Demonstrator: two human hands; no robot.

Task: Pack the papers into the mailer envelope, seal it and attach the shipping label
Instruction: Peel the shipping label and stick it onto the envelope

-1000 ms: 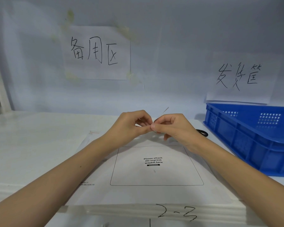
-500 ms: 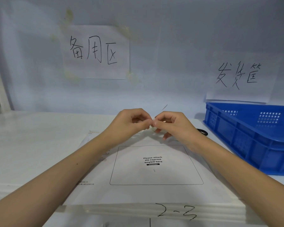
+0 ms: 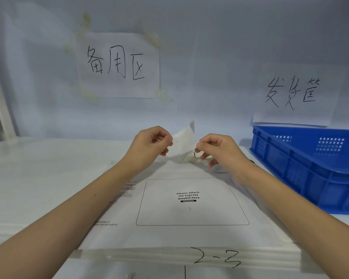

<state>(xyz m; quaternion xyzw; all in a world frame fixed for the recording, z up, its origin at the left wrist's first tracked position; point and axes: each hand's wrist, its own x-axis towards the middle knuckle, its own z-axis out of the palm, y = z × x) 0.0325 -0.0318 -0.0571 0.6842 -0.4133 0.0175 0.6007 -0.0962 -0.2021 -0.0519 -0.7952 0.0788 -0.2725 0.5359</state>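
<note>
A white mailer envelope (image 3: 191,234) lies flat on the table in front of me, with a printed box reading "Please attach sto express waybill here". Above its far edge, my left hand (image 3: 149,144) and my right hand (image 3: 218,149) each pinch one side of a small white shipping label (image 3: 182,140). The label is spread and partly peeled between the two hands, one corner pointing up. No papers are visible; the envelope hides whatever is inside.
A blue plastic crate (image 3: 310,164) stands at the right, close to my right forearm. A roll of tape (image 3: 195,159) lies behind the envelope under my right hand. Handwritten paper signs (image 3: 119,65) hang on the back wall. The table's front edge (image 3: 216,258) is marked "2-3".
My hands were pinched together at one point; now they have moved apart and risen slightly, drawing the white label open between them.
</note>
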